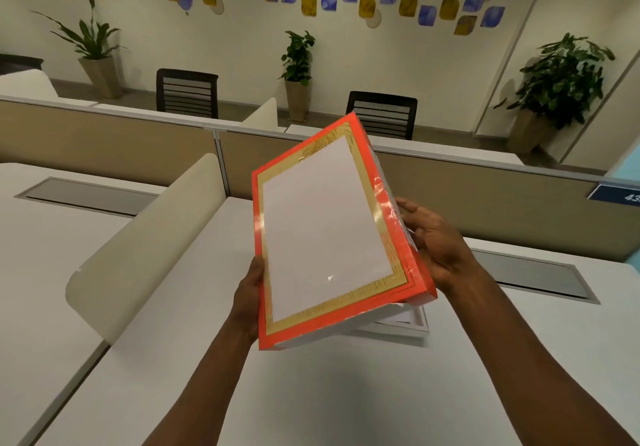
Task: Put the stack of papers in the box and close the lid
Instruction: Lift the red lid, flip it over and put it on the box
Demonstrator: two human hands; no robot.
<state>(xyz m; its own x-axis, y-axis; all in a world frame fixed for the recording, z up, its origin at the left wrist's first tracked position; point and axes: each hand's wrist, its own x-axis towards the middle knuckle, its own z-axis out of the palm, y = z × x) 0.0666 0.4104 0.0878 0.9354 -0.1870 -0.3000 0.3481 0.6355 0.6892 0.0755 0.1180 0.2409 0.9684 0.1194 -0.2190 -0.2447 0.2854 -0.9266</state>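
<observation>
— Lid [329, 227], orange with a gold border, where is it?
— Tilted in the air above the white box [412, 324] on the bench [311, 393].
— And the hands?
— Left hand [247, 298] grips its near-left edge, right hand [438, 244] its right edge.

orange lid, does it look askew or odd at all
Yes: the orange-and-gold bordered lid is tilted and twisted off line with the white box base beneath, not seated. The left hand and right hand hold its edges.
</observation>
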